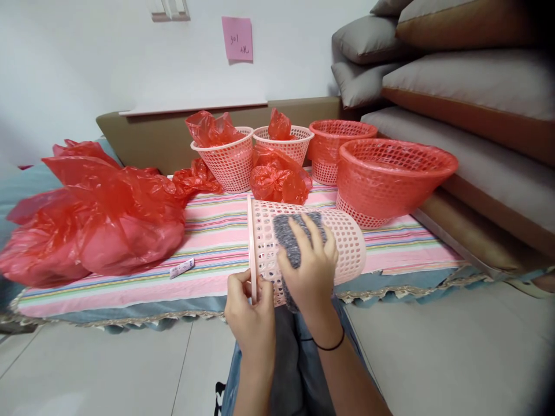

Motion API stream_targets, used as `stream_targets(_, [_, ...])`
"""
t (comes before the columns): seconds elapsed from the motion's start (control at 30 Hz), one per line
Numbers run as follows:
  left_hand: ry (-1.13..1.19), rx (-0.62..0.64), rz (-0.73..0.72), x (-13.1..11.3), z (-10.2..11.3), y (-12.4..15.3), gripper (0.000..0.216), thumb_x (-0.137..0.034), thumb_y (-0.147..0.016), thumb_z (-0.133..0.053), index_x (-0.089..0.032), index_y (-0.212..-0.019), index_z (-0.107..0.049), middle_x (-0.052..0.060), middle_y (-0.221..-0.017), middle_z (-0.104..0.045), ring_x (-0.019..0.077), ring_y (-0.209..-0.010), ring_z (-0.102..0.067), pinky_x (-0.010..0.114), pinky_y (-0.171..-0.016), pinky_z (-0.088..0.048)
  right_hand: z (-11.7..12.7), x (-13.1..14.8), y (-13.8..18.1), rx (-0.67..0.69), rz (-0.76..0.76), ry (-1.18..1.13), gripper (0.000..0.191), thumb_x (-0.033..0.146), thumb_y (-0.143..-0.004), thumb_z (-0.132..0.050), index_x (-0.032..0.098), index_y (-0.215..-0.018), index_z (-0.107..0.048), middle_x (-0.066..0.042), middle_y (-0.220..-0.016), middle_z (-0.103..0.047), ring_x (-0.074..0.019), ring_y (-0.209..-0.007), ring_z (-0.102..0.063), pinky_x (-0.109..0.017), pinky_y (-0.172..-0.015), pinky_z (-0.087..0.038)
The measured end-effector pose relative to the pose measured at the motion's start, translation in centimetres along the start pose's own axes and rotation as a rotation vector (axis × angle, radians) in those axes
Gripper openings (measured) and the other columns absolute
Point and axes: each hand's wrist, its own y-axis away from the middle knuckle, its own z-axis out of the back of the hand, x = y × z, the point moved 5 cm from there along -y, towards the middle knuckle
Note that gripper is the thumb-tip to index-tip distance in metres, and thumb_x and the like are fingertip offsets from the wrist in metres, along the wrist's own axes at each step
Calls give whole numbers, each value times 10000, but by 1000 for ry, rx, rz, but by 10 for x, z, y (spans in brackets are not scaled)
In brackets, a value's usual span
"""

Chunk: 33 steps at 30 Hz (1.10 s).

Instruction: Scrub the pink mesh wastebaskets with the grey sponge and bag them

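A pale pink perforated plastic basket (pixel 351 245) lies on its side above my lap, its open rim turned left. My left hand (pixel 250 303) grips that rim, thumb and fingers on either side of the edge. Pressed against the basket's side is a grey cloth (pixel 286 234), under my right hand (pixel 310 263). The right fingers are spread over the cloth, holding it to the holes; part of it hangs below the palm. A dark band circles my right wrist.
Two pink baskets (pixel 225 164) with red bags stand at the back, beside two baskets lined in red plastic (pixel 385 179). Red bags (pixel 117 219) fill the left, near a small white packet (pixel 182 267). Grey and brown cushions (pixel 468 81) are stacked at right.
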Motion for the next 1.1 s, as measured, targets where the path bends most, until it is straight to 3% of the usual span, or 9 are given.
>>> stream_targets(0.1, [41,29,1,3,-1,-2,109,-284,-800,-630,-234,-863,-557,-56,-651,-550,125,-550,-498,249,-572,-415,-3,20,2,53,72,-41,469,328,-874,-574,283,-1340,-614,-26,-1471,-546,-367,-1340,-400,-583,-1072,-383])
stream_targets(0.17, [71,59,0,4,-2,-3,107,-270,-799,-628,-233,-868,-556,-69,-619,-533,121,-526,-490,243,-558,-411,-3,16,-1,72,76,-46,473,329,-876,-570,293,-1347,-606,-11,-1467,-551,-354,-1337,-411,-570,-1090,-376])
stream_targets(0.43, [245,115,79,14,-9,2,128,-289,-823,-636,-221,-896,-557,-27,-704,-614,143,-639,-598,254,-611,-447,12,-80,-22,-33,-120,31,449,351,-871,-567,248,-1304,-627,-80,-1385,-613,-313,-1263,-505,-570,-1095,-380])
stream_targets(0.53, [368,103,114,19,-12,7,183,-313,-840,-646,-211,-970,-567,7,-803,-643,149,-709,-625,255,-633,-476,16,-96,-21,-56,-140,44,447,358,-868,-559,241,-1292,-633,-85,-1387,-609,-307,-1250,-516,-565,-1097,-377])
stream_targets(0.67, [527,76,179,23,-15,12,233,-352,-849,-666,-208,-998,-560,37,-901,-646,160,-800,-650,259,-673,-510,16,-82,-17,-57,-176,66,452,347,-864,-566,228,-1293,-638,-95,-1398,-600,-328,-1258,-499,-584,-1079,-385])
stream_targets(0.93, [563,73,199,26,-12,13,297,-426,-829,-715,-212,-976,-572,20,-897,-612,149,-764,-615,262,-681,-513,-1,21,-1,72,53,-23,477,293,-856,-570,277,-1329,-624,-26,-1458,-557,-356,-1345,-401,-567,-1095,-364])
stream_targets(1.0, [557,84,197,27,-12,14,300,-441,-849,-697,-214,-999,-571,24,-903,-612,150,-772,-607,261,-686,-507,-3,24,-2,90,72,-40,481,295,-854,-567,288,-1332,-623,-11,-1459,-558,-348,-1349,-402,-551,-1102,-360])
stream_targets(1.1, [546,127,206,28,-15,18,296,-446,-881,-664,-218,-1036,-553,34,-928,-612,156,-799,-611,264,-700,-500,-2,-4,-13,65,22,-38,471,323,-856,-559,273,-1319,-631,-21,-1434,-582,-329,-1310,-453,-540,-1107,-360])
